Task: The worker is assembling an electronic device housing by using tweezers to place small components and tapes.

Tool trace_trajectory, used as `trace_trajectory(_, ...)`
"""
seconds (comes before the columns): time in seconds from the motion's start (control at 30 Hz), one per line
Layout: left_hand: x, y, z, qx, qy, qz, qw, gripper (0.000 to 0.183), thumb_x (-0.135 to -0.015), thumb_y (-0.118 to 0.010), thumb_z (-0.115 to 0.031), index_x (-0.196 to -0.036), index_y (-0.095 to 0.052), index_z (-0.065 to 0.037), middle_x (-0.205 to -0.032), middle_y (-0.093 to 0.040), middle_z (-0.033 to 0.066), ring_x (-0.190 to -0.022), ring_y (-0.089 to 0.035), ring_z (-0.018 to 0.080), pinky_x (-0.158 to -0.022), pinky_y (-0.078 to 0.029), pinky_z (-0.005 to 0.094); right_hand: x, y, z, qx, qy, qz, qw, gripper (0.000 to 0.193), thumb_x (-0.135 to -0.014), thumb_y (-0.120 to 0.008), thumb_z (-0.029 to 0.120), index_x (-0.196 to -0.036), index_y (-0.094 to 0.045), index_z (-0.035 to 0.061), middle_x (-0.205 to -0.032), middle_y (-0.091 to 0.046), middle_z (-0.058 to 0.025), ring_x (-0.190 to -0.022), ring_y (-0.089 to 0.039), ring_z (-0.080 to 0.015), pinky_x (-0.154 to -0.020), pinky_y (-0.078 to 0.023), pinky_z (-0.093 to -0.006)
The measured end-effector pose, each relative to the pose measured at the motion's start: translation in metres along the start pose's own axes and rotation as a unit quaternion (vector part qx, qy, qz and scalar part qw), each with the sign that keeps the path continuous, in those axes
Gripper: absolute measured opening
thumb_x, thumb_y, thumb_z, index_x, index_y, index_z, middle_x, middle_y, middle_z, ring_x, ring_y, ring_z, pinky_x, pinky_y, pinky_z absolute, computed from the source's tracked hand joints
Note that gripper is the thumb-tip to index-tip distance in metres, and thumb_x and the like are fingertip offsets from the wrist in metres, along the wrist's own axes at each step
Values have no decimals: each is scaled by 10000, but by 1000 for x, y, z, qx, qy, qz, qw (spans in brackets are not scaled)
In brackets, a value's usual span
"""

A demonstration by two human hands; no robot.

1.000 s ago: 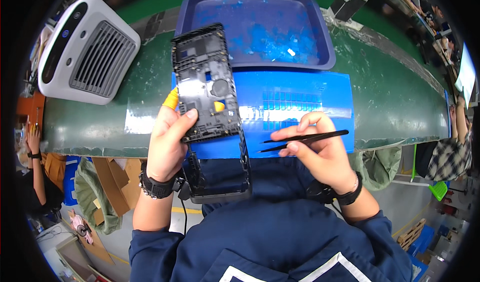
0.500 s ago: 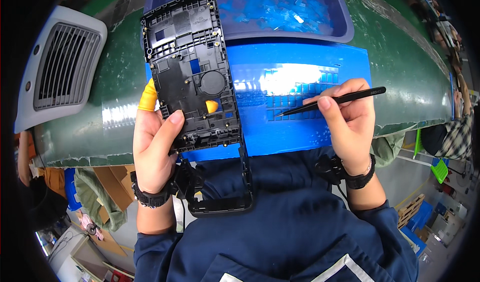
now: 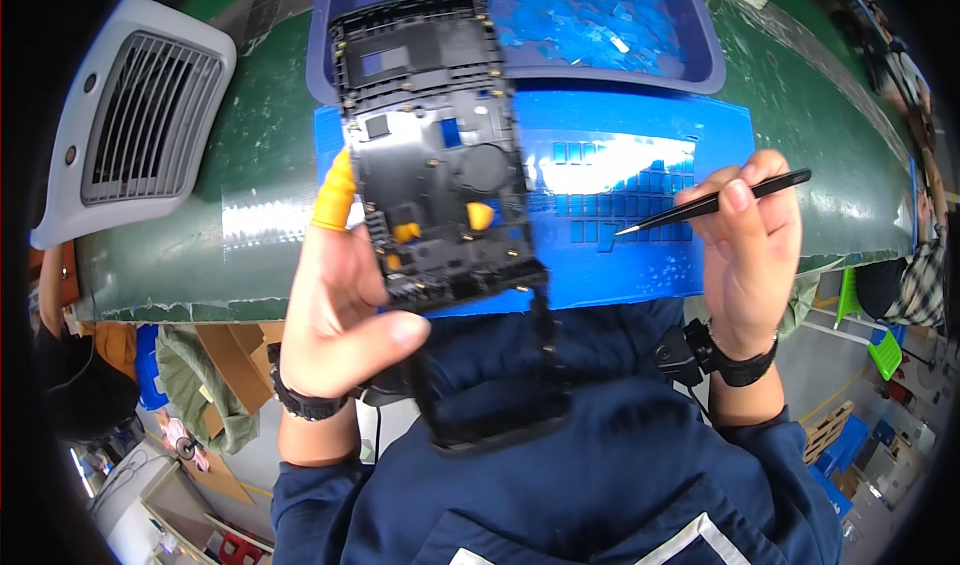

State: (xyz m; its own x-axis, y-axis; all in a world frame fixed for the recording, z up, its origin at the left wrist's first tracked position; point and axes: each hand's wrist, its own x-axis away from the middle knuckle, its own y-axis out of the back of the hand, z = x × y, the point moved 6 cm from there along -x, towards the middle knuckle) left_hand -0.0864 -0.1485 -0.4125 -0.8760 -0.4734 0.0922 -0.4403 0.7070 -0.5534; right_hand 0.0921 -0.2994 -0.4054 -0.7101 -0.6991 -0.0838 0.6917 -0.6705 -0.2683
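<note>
My left hand (image 3: 335, 310) bears a black plastic housing (image 3: 430, 180) from behind and along its left edge. Its thumb is stretched out below the housing's body, and yellow finger cots show at the side and through openings. An open frame (image 3: 500, 430) hangs from the housing's near end. In my right hand (image 3: 750, 235), black tweezers (image 3: 715, 203) are pinched between thumb and fingers. Their tip is at a small blue rectangular piece (image 3: 606, 237), which sits askew at the near edge of rows of similar pieces on a blue sheet (image 3: 560, 275). Whether the tip grips it I cannot tell.
Behind the sheet stands a blue-grey tray (image 3: 690, 83) with many loose blue bits. A grey vented panel (image 3: 150, 115) stands at the left on the green tabletop (image 3: 270, 175). Cardboard (image 3: 235, 365) and cloth lie below the table at the left. Other people are at the sides.
Both hands have shifted right, the housing with my left one. My left thumb has come off the housing's face. A blue piece at the tweezers' tip now sits askew from its row.
</note>
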Motion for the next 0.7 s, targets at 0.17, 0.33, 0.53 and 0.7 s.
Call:
trace_trajectory(0.17, 3, -37, 9, -5, 41, 14, 999, 946, -542, -547, 89, -1316, -25, -66, -1232, -322, 222, -1097, -402, 363, -913, -323, 410, -9, -41, 21, 10, 8, 46, 999, 192, -805, -496, 90, -913, -342, 54, -730, -541, -86, -679, -553, -152, -638, -407, -219)
trace_trajectory(0.33, -2, -54, 18, -4, 48, 61, 997, 928, -556, -521, 93, -1318, -21, -84, -1236, -329, 206, -1086, -416, 354, -889, -354, 416, -12, -50, 19, 12, 15, 63, 998, 233, -780, -515, 45, -908, -321, 50, -698, -551, -70, -660, -581, -180, -663, -451, -271)
trace_trajectory(0.53, -2, -58, 19, -37, 22, 84, 996, 908, -569, -513, 88, -1317, -28, -83, -1254, -305, 194, -1094, -410, 346, -883, -364, 410, -11, -45, 17, 11, 4, 62, 998, 232, -772, -509, 8, -901, -321, 43, -697, -574, -71, -651, -589, -169, -644, -453, -248)
trace_trajectory(0.7, -2, -60, 20, -45, 13, 91, 995, 890, -579, -521, 79, -1316, -45, -73, -1247, -316, 185, -1089, -418, 330, -879, -369, 398, -12, -43, 17, 32, 7, 71, 997, 225, -774, -505, 2, -897, -323, 46, -694, -583, -86, -659, -586, -149, -647, -448, -233)
